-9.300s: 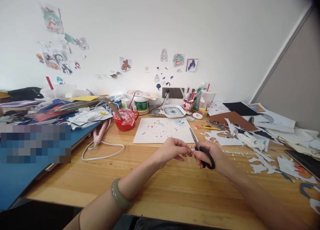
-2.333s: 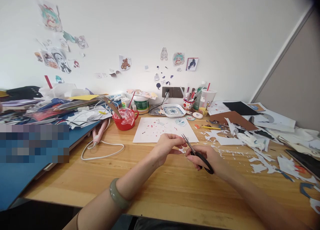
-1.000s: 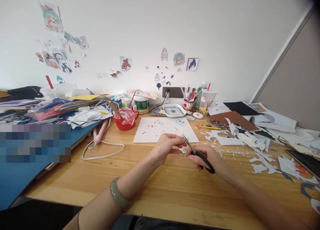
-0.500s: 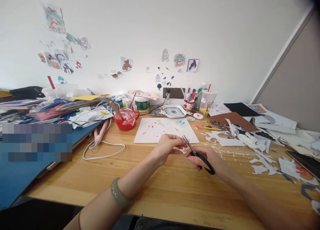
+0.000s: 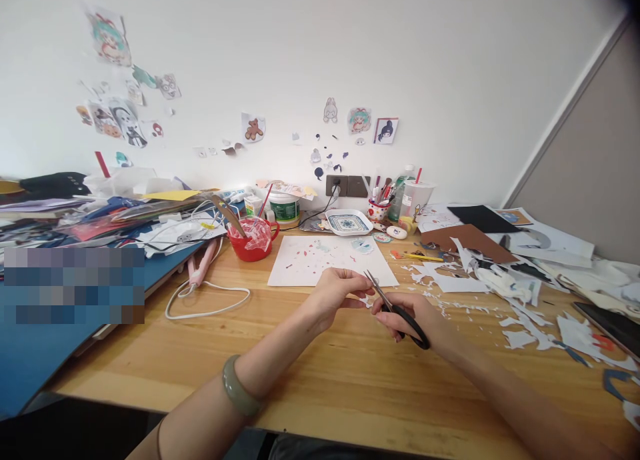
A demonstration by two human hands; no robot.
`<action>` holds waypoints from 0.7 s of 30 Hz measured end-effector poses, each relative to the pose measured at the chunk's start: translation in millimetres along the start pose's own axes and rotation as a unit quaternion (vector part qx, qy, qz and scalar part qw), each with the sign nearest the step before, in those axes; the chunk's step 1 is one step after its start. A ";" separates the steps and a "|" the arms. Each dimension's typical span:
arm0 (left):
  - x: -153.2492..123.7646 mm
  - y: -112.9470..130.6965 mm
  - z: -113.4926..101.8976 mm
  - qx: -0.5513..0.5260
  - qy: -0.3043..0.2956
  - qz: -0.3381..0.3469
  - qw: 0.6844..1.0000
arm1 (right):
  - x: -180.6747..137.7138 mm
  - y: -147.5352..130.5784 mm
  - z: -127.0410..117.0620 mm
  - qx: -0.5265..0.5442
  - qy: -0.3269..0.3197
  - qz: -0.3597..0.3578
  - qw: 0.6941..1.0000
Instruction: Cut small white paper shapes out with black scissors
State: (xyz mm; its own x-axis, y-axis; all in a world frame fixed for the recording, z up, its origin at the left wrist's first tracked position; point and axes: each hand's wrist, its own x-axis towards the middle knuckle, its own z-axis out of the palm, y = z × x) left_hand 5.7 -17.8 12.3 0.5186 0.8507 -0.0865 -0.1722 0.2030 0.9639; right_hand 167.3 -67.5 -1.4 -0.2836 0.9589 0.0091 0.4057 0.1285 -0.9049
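Note:
My right hand (image 5: 415, 313) is wrapped round a pair of scissors (image 5: 413, 325) with black handles. Their metal blades point up and left, slightly parted near the tips. My left hand (image 5: 340, 293), fingers pinched, is just left of the blades, almost touching them. A small scrap of white paper (image 5: 367, 301) shows between its fingertips and the scissors; most of it is hidden. Behind the hands lies a white sheet (image 5: 295, 267) dotted with small coloured cut-outs.
White paper offcuts (image 5: 520, 339) and tiny snippets litter the table's right side. A red cup (image 5: 253, 247), a patterned tray (image 5: 349, 223) and a lidded plastic cup (image 5: 417, 200) stand at the back. A pink tool (image 5: 203, 267) with a white cord lies left.
Hardly anything differs: both hands and the scissors keep almost the same place and pose.

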 end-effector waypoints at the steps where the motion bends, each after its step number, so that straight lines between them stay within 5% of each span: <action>1: 0.1 -0.1 0.1 0.000 0.001 0.001 1.000 | 0.3 0.1 0.1 0.000 0.002 0.002 1.000; 21: 0.0 0.8 0.2 0.002 0.001 -0.004 1.000 | -1.4 -2.2 -1.5 0.001 -0.015 0.007 1.000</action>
State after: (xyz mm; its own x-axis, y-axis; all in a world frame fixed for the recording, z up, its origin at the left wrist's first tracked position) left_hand 5.7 -17.7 13.1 0.5181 0.8502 -0.0938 -0.1651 0.2070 0.9643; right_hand 168.1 -68.8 1.3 -0.3033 0.9527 -0.0160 0.4077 0.1146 -0.9059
